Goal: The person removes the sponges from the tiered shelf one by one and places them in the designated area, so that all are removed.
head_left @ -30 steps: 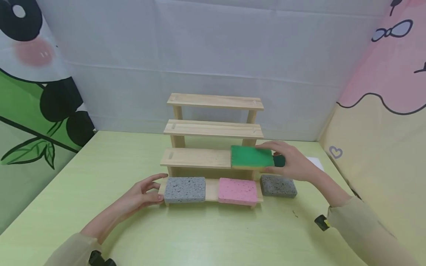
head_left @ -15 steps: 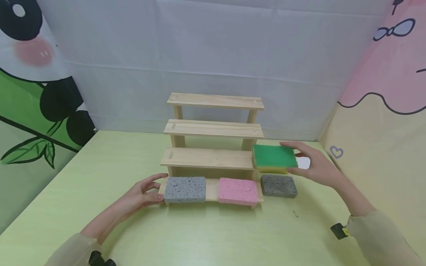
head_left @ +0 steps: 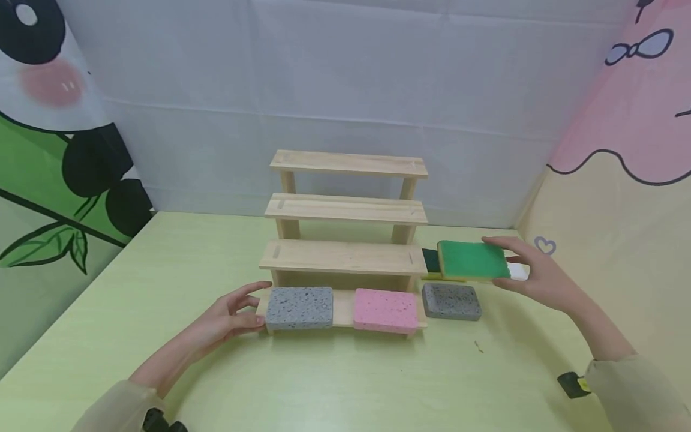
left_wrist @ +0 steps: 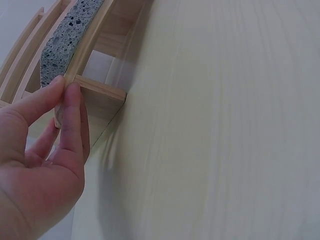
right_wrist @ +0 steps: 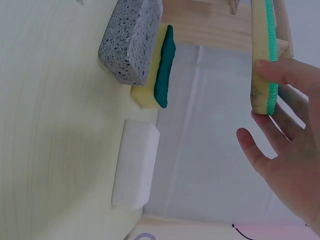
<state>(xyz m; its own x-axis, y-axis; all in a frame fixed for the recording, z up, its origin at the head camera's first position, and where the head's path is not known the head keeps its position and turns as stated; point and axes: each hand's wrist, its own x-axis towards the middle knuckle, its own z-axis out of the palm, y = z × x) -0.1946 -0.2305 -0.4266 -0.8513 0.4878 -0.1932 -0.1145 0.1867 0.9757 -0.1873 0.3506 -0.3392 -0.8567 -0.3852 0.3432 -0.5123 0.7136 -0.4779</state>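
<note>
A stepped wooden rack (head_left: 329, 257) stands in the middle of the table. My left hand (head_left: 234, 313) pinches the left end of its lowest step between thumb and fingers, as the left wrist view (left_wrist: 55, 135) shows up close. Right of the rack, my right hand (head_left: 531, 270) grips a scouring sponge (head_left: 474, 260) by its right end, green side up and yellow beneath. In the right wrist view this sponge hangs well above the table. On the lowest step lie a light grey pitted sponge (head_left: 300, 308) at left and a pink one (head_left: 385, 311) at right.
Beside the rack's right end lies a dark grey pitted block (head_left: 452, 301) on the table. Behind it is another sponge (right_wrist: 165, 70), dark green and yellow. A white block (right_wrist: 135, 165) lies farther right. Cloth walls (head_left: 351, 72) close off the back and sides.
The right hand has carried the green-and-yellow sponge rightward, off the second step and past the rack's end. A dark green sponge now shows behind it. My left hand has stayed put.
</note>
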